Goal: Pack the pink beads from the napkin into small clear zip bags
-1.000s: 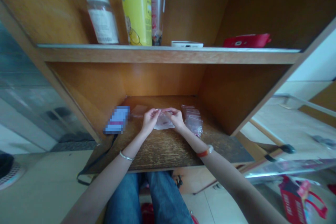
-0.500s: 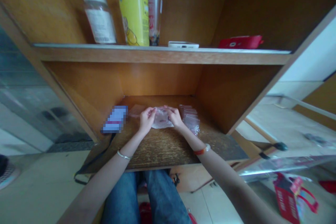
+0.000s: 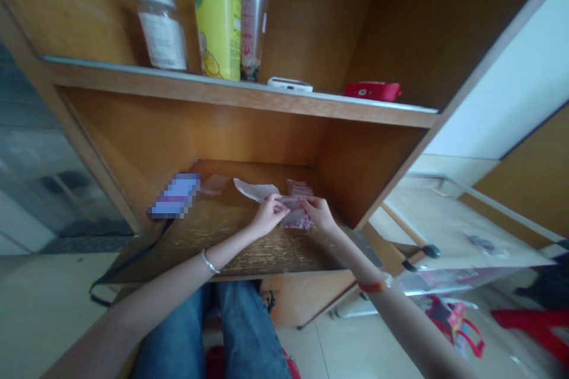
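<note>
My left hand [image 3: 268,217] and my right hand [image 3: 320,214] are pinched closed on a small clear plastic bag [image 3: 294,204] stretched between them. Directly under and behind it lies a row of clear plastic bags [image 3: 299,187], with small pinkish bits in the nearest part [image 3: 297,222]. What the held bag contains is too blurred to tell. To the left of the hands, a crumpled whitish sheet [image 3: 254,189] rests on the worn wooden desktop [image 3: 235,254]. Further left lies a flat, clear piece of plastic [image 3: 214,185].
At the left of the desktop, a phone [image 3: 175,196] has a dark strap [image 3: 128,272] hanging over the edge. The shelf [image 3: 240,98] above holds a jar [image 3: 160,26], a yellow bottle [image 3: 217,18], a lidded cup [image 3: 255,21], a white phone-like object [image 3: 290,84] and a red case [image 3: 373,91].
Both hands have moved right, from the whitish sheet to the row of bags, and now grip a clear bag. The sheet has been let go on the desktop. The camera view has turned and tilted.
</note>
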Available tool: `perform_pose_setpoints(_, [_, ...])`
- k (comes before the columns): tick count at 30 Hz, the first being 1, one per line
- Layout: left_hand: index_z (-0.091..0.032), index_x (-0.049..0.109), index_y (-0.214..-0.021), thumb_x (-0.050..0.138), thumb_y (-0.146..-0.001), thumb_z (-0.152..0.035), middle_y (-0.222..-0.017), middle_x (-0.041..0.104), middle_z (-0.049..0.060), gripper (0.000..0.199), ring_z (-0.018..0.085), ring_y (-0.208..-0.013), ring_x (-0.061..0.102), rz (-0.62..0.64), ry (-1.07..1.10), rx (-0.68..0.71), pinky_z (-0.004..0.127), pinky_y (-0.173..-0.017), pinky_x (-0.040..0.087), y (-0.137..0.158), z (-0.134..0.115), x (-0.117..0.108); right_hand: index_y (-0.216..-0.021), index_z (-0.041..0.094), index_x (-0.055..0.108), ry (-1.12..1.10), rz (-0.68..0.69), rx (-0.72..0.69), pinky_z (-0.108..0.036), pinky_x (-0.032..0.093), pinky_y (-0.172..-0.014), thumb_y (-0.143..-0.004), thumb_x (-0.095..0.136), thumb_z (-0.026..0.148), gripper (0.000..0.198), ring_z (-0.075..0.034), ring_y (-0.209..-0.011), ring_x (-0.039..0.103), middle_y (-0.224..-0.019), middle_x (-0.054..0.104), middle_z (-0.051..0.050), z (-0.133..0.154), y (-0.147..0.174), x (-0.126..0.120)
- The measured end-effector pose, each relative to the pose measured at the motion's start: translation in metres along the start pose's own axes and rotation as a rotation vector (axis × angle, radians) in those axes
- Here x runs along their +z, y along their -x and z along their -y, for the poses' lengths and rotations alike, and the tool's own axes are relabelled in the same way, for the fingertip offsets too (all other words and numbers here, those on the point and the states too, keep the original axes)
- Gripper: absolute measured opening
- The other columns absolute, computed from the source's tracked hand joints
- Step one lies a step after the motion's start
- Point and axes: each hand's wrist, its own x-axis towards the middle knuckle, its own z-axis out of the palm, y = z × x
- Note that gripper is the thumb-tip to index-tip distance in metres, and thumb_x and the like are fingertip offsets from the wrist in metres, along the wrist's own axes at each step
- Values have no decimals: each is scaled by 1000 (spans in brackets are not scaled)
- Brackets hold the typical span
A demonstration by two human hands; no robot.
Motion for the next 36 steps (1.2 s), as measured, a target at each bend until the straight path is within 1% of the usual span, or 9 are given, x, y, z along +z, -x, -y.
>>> perform_pose_setpoints(4, [-14,38,-127,79,-56,-19,-113,58,15,83,24,-100,59,43,-143,94,42,-88,47,11,8,25,-72,13,69,92,-156,-43,-27,45,-56,-74,54,45,35,-17,-61,59,-67,67,-6,-30,7,-14])
perform_pose_setpoints(6, [-13,36,-131,81,-54,-20,-123,53,18,90,30,-114,52,86,-214,161,47,-97,41,16,10,32,-71,14,67,88,-202,-19,-29,47,-60,-71,56,42,30,-19,-65,61,-71,69,-7,-39,6,-16])
perform_pose_setpoints(16, [-14,34,-134,72,-67,-24,-127,50,20,78,33,-120,48,3,-338,183,50,-101,37,13,10,50,-90,13,62,-107,-298,32,-37,52,-79,-68,59,26,25,-22,-85,66,-92,69,-13,-60,-10,-8])
perform_pose_setpoints(23, [-17,40,-130,72,-68,-28,-120,54,16,71,30,-112,52,-13,-489,243,45,-95,42,7,-4,52,-106,12,59,302,-311,-11,-38,50,-79,-70,54,15,37,-25,-90,63,-101,65,-15,-46,-22,-4])
perform_pose_setpoints(26, [-17,55,-112,61,-79,-32,-109,59,12,37,26,-107,54,-103,-620,304,42,-93,43,-8,-15,27,-118,13,54,605,-370,-97,-43,45,-88,-73,56,17,45,-30,-107,56,-123,53,-21,-20,-19,4])
perform_pose_setpoints(28, [-16,62,-95,50,-86,-27,-101,61,11,19,25,-102,56,-181,-750,292,40,-93,43,-20,-21,-4,-125,13,49,698,-346,-245,-48,38,-96,-79,53,20,47,-32,-120,46,-135,43,-21,0,-15,14])
perform_pose_setpoints(30, [-13,63,-94,46,-85,-19,-100,62,15,20,26,-100,57,-299,-933,155,40,-91,43,-28,-23,-40,-123,15,52,685,-146,-397,-43,37,-99,-84,47,19,39,-27,-120,47,-131,49,-17,16,-10,30])
perform_pose_setpoints(32, [-8,62,-102,46,-82,-17,-102,63,21,27,31,-102,57,-373,-1145,-41,44,-90,43,-29,-22,-75,-117,18,58,634,204,-542,-38,40,-98,-87,48,24,33,-23,-117,51,-127,55,-13,26,-5,50])
perform_pose_setpoints(36, [-3,66,-96,44,-79,-11,-98,65,26,29,34,-100,60,-266,-1394,-352,43,-83,47,-16,-14,-118,-121,17,57,591,478,-687,-36,39,-100,-90,47,32,36,-23,-120,50,-130,53,-13,32,3,92])
